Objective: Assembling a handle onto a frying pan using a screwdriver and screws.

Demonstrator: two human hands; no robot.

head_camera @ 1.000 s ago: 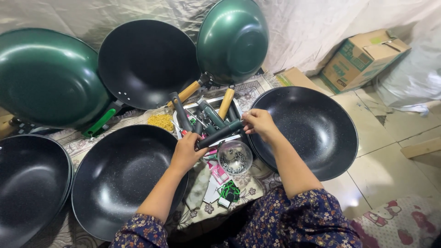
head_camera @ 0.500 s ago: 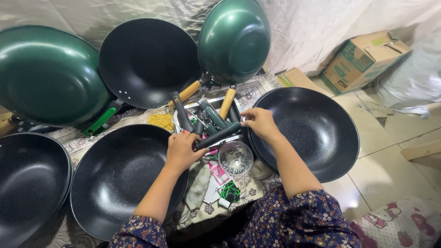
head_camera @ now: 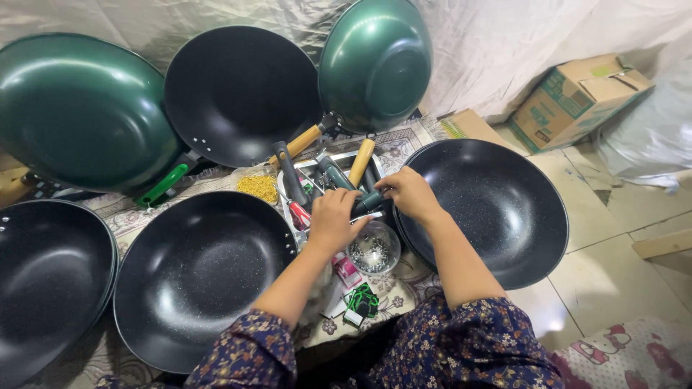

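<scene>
Head view: both hands' grip closed on dark green handle (head_camera: 369, 200), left hand (head_camera: 333, 220), right hand (head_camera: 409, 193)

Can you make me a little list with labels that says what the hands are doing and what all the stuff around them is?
Left hand: curled over the dark green pan handle, at the metal tray.
Right hand: gripping the same handle at its far end.
In the tray: more loose handles, dark and wooden.
Just below the hands: small clear bowl of metal bits.
Left of the tray: pile of small yellow pieces.
Around: black woks lying flat, green woks leaning against the wall.
Far right: cardboard box.
</scene>
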